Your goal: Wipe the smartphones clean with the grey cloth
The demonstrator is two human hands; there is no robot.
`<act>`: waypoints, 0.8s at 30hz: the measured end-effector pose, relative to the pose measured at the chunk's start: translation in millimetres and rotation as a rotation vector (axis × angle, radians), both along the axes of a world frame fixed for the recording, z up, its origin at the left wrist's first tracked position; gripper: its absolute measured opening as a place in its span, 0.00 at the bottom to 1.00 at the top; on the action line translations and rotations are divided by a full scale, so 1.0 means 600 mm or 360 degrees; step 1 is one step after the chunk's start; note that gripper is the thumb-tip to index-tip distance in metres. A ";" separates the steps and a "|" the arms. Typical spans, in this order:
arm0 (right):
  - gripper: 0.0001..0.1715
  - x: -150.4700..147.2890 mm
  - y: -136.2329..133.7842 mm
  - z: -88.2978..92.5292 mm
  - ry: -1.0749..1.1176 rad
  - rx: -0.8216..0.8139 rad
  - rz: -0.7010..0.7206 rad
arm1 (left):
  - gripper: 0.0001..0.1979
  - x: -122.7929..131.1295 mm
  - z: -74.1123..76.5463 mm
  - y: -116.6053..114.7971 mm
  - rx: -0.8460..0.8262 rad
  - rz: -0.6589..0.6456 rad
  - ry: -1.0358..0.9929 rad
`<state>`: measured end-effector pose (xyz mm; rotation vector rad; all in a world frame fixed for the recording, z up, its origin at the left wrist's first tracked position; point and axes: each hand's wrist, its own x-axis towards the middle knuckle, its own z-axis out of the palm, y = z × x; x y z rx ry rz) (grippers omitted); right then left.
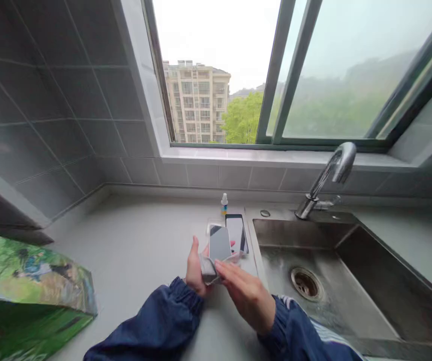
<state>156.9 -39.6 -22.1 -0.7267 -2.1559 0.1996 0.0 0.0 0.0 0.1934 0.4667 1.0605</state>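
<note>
Left hand (195, 268) grips a phone (219, 243), right hand (244, 296) presses a cloth (208, 269), over a countertop (133, 240) by a steel sink (298, 235).

Dark glossy phone (219, 242), held tilted, its lower edge wrapped in crumpled grey cloth (208, 269); second phone (236, 233), screen up, lying flat just behind it.

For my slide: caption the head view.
Left hand holds a smartphone; right hand presses cloth on it, by a steel sink.
</note>
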 end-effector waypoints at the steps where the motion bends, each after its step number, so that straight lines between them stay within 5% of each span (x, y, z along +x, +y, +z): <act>1: 0.26 0.001 0.000 -0.002 -0.0016 0.0017 0.0017 | 0.44 0.001 0.000 -0.001 0.0007 -0.0018 0.0016; 9: 0.19 0.004 0.000 0.005 -0.0175 0.0218 -0.0093 | 0.49 0.015 0.000 -0.020 0.0086 -0.0129 0.0081; 24: 0.23 0.000 -0.014 0.019 -0.0425 -0.0060 -0.0421 | 0.39 0.030 -0.022 -0.025 0.0247 -0.0197 -0.0290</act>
